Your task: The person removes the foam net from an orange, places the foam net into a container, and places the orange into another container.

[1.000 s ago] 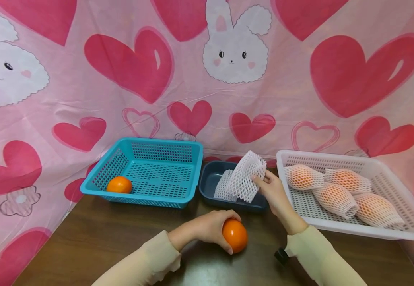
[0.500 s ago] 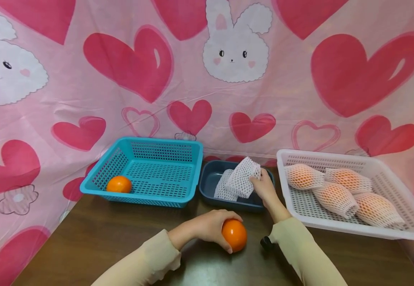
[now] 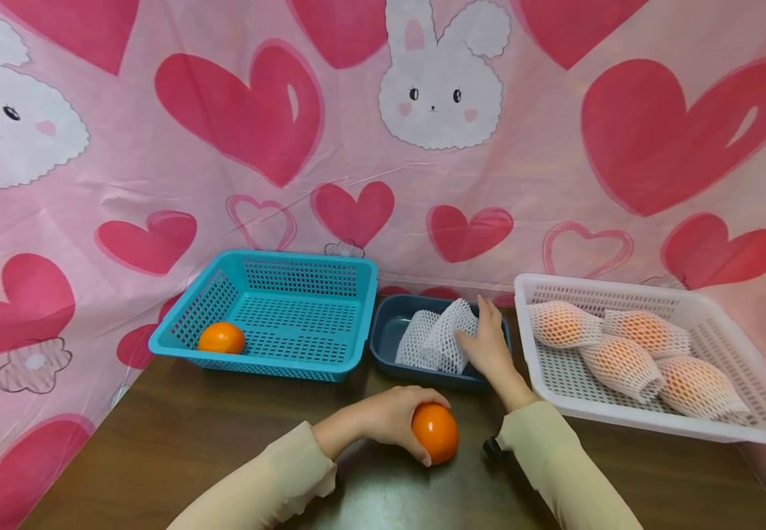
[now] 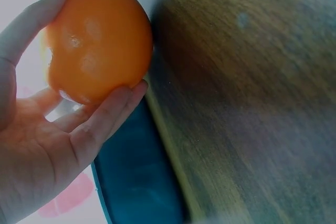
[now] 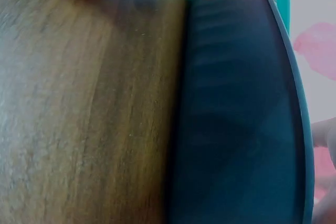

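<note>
My left hand (image 3: pixel 392 418) grips a smooth, glossy orange (image 3: pixel 437 433) over the table in front of the small tray. In the left wrist view the thumb and fingers (image 4: pixel 107 111) curl round the orange (image 4: pixel 102 43) from one side. My right hand (image 3: pixel 491 350) is over the right part of the dark blue tray (image 3: pixel 389 335), its fingers and thumb spread apart. Beside the thumb a white foam fruit net (image 3: pixel 450 338) lies in the tray, leaning on another foam net (image 3: pixel 416 342). In the right wrist view only part of the right hand (image 5: pixel 326 166) shows, beyond the tray's rim.
On the left stands a turquoise basket (image 3: pixel 303 368) with one orange (image 3: pixel 221 338) inside. A white basket (image 3: pixel 621 418) on the right holds several net-wrapped fruits (image 3: pixel 623 368). Behind them hangs a pink curtain (image 3: pixel 356 162) with hearts. Everything stands on a brown wooden table (image 3: pixel 177 412).
My right hand has lowered the foam net into the tray, and its fingers have spread off it. The left hand keeps its grip on the orange, nearly still.
</note>
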Demonstrator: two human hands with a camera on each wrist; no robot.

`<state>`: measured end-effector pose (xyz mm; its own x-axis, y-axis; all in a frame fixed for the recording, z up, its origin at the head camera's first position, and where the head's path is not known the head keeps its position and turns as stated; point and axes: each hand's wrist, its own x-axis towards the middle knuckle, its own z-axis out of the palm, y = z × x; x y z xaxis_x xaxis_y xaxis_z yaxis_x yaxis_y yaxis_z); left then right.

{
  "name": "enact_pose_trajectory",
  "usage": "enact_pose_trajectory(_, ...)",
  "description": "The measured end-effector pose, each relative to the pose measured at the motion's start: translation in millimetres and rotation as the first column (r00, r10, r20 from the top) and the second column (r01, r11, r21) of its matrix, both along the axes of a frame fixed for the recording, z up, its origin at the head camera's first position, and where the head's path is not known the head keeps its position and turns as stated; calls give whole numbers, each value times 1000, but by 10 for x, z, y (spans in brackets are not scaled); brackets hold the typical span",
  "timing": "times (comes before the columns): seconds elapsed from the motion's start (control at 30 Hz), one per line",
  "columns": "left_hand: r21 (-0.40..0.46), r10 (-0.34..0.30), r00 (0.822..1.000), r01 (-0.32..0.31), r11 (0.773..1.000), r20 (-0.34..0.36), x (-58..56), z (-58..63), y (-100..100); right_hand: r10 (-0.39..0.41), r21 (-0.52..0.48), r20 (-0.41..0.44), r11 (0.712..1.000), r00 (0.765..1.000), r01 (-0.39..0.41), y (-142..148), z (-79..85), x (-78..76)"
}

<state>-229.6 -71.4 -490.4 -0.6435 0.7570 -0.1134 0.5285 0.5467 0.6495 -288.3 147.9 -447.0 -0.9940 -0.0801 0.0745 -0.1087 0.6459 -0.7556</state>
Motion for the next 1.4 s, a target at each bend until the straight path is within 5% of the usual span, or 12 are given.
enact_pose_trajectory(0.1, -2, -13, 1000, 13, 1000, -10, -31, -51, -8, 77, 89, -101, 994, 992, -68, -68, -1, 29)
enact_pose_trajectory(0.17, -12, -19, 1000, 19, 1000, 2, 0, 35, -9, 161, 147, -98, 978, 982, -145, -113, -13, 40)
enact_pose_trajectory(0.33, -16, -11, 999, 12, 1000, 54, 173, 419, 9, 307, 235, 91, 918, 947, -320, -188, -55, 24)
enact_pose_trajectory(0.47, -27, -2, 999, 3, 1000, 37, 225, 501, 31, 317, 258, 206, 895, 926, -364, -208, -39, -7)
enact_pose_trajectory(0.6, -41, 30, 998, -28, 999, 52, 260, 570, 53, 313, 286, 222, 884, 923, -369, -215, -3, -13)
enact_pose_trajectory(0.67, -43, 24, 999, -22, 999, 43, 180, 395, 49, 305, 293, 202, 888, 931, -354, -209, 14, -2)
enact_pose_trajectory(0.83, 19, -37, 999, 37, 999, -4, -187, -380, 7, 263, 264, 139, 919, 955, -292, -165, 28, 30)
enact_pose_trajectory(0.9, 40, -43, 999, 43, 998, -10, -232, -487, -9, 252, 251, 116, 929, 961, -274, -152, 47, 39)
enact_pose_trajectory(0.97, 32, -29, 1000, 29, 999, -6, -171, -372, -11, 250, 238, 90, 934, 964, -264, -144, 82, 52)
enact_pose_trajectory(1.2, 20, 58, 998, -59, 998, 31, 261, 572, 3, 244, 195, 31, 950, 969, -245, -138, 206, 91)
enact_pose_trajectory(1.4, 63, 79, 996, -82, 995, 44, 311, 793, -50, 261, 178, -11, 950, 965, -255, -152, 286, 111)
